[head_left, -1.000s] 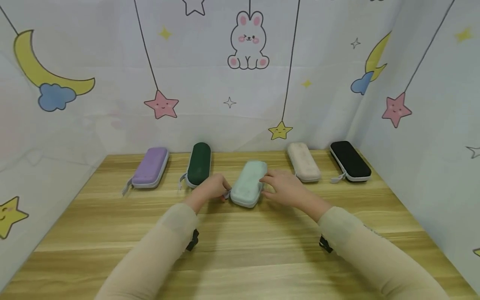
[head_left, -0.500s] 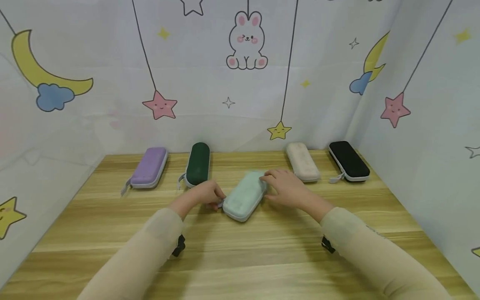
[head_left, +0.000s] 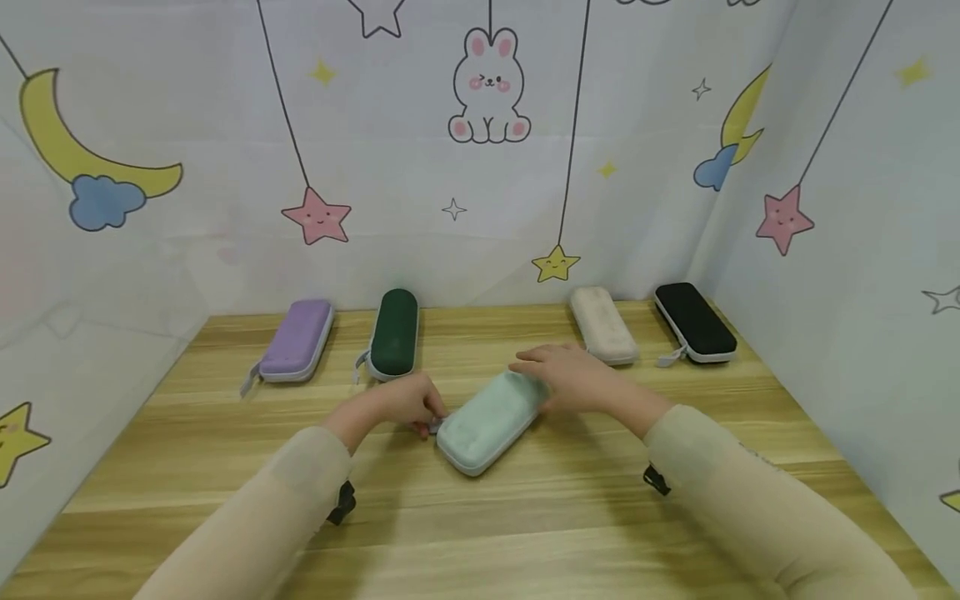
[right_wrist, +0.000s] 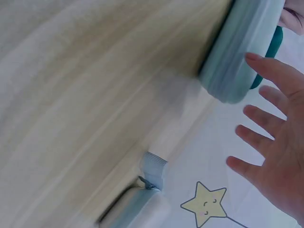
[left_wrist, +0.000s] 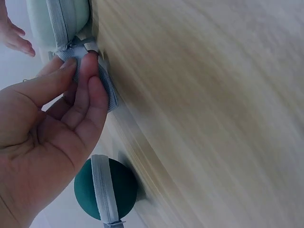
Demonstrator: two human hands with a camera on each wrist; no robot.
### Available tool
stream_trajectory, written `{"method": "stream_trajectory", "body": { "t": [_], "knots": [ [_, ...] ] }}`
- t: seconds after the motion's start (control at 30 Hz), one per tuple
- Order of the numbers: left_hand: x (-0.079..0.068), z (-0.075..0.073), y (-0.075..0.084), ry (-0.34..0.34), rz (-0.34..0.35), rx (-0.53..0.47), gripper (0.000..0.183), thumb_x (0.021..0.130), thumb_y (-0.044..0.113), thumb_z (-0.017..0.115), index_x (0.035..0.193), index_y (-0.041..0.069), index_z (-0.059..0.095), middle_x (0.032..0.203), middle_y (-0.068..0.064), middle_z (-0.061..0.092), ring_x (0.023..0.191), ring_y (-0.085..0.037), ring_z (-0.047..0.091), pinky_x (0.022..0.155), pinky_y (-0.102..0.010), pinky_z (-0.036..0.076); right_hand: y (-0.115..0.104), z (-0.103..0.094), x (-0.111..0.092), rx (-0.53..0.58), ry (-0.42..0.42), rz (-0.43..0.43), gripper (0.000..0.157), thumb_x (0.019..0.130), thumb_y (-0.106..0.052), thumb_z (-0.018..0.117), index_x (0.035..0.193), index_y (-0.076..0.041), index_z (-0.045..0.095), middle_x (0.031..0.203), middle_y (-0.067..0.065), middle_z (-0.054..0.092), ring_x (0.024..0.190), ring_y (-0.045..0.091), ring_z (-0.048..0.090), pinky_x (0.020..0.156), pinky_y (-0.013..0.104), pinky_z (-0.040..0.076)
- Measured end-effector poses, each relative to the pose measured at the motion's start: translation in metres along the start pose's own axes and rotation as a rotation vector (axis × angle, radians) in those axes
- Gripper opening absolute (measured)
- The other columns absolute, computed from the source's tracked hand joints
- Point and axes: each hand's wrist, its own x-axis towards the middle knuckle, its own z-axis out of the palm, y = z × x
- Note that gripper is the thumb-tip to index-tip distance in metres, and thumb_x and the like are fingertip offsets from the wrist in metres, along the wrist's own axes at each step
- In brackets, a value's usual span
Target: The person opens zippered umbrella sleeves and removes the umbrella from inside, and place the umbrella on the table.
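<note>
A mint-green zip case (head_left: 487, 423) lies slantwise in the middle of the table, its near end toward the left. My left hand (head_left: 405, 402) pinches the grey fabric strap (left_wrist: 112, 99) at that near end, thumb against fingers, as the left wrist view shows. At the case's far right end is my right hand (head_left: 576, 379). In the right wrist view its fingers are spread and fairly straight, with the thumb against the mint case's side (right_wrist: 235, 57). The case's zip looks closed along the part in sight.
Along the back of the wooden table (head_left: 480, 533) lie a purple case (head_left: 296, 340), a dark green case (head_left: 395, 333), a cream case (head_left: 603, 327) and a black case (head_left: 693, 323). A white curtain (head_left: 397, 150) printed with stars and a rabbit hangs behind.
The mint case has slid toward the front left and turned clockwise, its strap end drawn along by my left hand. My right hand has stayed near its far end.
</note>
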Motion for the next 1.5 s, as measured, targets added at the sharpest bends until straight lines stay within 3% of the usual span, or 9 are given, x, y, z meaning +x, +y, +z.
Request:
{"method": "stream_trajectory", "body": {
  "t": [0.13,0.27,0.47,0.57,0.73,1.0,1.2,1.37,1.5],
  "knots": [
    [-0.002,-0.003,0.003,-0.029,0.026,0.043,0.028,0.086,-0.016,0.056,0.100,-0.002,0.076,0.090,-0.005,0.070,0.063,-0.012,0.064,0.064,-0.027,0.054,0.000,-0.009,0.004,0.037,-0.134,-0.006,0.080,0.083,-0.025,0.079,0.151,-0.018,0.037,0.155,0.007,0.032,0.140,0.029,0.031,0.108,0.056,0.028],
    [-0.002,-0.005,0.005,-0.052,0.033,0.088,0.029,0.086,-0.015,0.057,0.101,0.001,0.076,0.089,-0.003,0.070,0.064,-0.011,0.064,0.064,-0.027,0.054,0.001,-0.012,0.009,0.123,-0.234,-0.014,0.080,0.082,-0.019,0.079,0.151,-0.018,0.038,0.156,0.005,0.031,0.141,0.028,0.029,0.110,0.049,0.029],
    [-0.001,-0.003,0.007,-0.059,0.047,0.106,0.029,0.087,-0.014,0.057,0.103,0.002,0.076,0.093,-0.003,0.071,0.067,-0.012,0.065,0.065,-0.026,0.053,-0.001,-0.012,0.014,0.198,-0.259,-0.071,0.076,0.078,-0.009,0.080,0.146,-0.013,0.046,0.145,0.007,0.045,0.133,0.025,0.041,0.108,0.041,0.034],
    [0.000,-0.002,0.007,-0.027,0.068,0.175,0.027,0.089,-0.011,0.059,0.104,0.004,0.076,0.097,-0.003,0.071,0.073,-0.013,0.066,0.068,-0.026,0.053,-0.002,-0.009,0.013,0.181,-0.220,-0.084,0.075,0.075,-0.012,0.085,0.142,-0.014,0.051,0.134,0.004,0.052,0.124,0.023,0.049,0.103,0.040,0.039],
    [0.000,-0.004,0.011,0.099,0.057,0.342,0.020,0.090,-0.003,0.063,0.100,0.011,0.075,0.088,0.001,0.068,0.075,-0.010,0.060,0.070,-0.028,0.051,-0.001,0.003,0.008,0.149,-0.135,-0.048,0.075,0.071,-0.023,0.088,0.138,-0.016,0.054,0.124,0.000,0.054,0.113,0.019,0.054,0.096,0.038,0.044],
    [-0.009,-0.009,0.016,0.288,0.053,0.467,0.011,0.087,0.014,0.074,0.080,0.015,0.066,0.078,0.005,0.059,0.073,-0.013,0.053,0.068,-0.031,0.048,-0.007,0.008,-0.001,0.098,-0.047,-0.001,0.076,0.070,-0.028,0.089,0.136,-0.016,0.053,0.119,-0.001,0.053,0.107,0.017,0.054,0.092,0.038,0.045],
    [-0.020,-0.003,0.015,0.285,-0.016,0.409,0.011,0.091,0.020,0.069,0.083,0.014,0.075,0.079,0.007,0.066,0.070,-0.008,0.056,0.064,-0.028,0.049,-0.012,0.015,-0.012,0.005,0.092,-0.033,0.076,0.067,-0.032,0.091,0.130,-0.013,0.053,0.110,0.001,0.051,0.105,0.021,0.053,0.095,0.043,0.041],
    [-0.025,0.004,0.011,0.274,0.038,0.291,0.013,0.093,0.010,0.064,0.093,0.008,0.077,0.087,0.001,0.069,0.077,-0.010,0.058,0.066,-0.028,0.048,-0.015,0.022,-0.021,-0.010,0.209,-0.060,0.077,0.063,-0.031,0.093,0.126,-0.008,0.054,0.102,0.003,0.048,0.100,0.024,0.052,0.096,0.046,0.039],
    [-0.025,0.008,0.007,0.276,0.076,0.169,0.015,0.093,0.005,0.060,0.097,0.004,0.075,0.095,-0.005,0.069,0.088,-0.019,0.061,0.073,-0.033,0.049,-0.016,0.025,-0.024,-0.009,0.244,-0.063,0.078,0.063,-0.030,0.093,0.126,-0.006,0.054,0.101,0.003,0.047,0.096,0.023,0.051,0.093,0.045,0.040]
  ]
}}
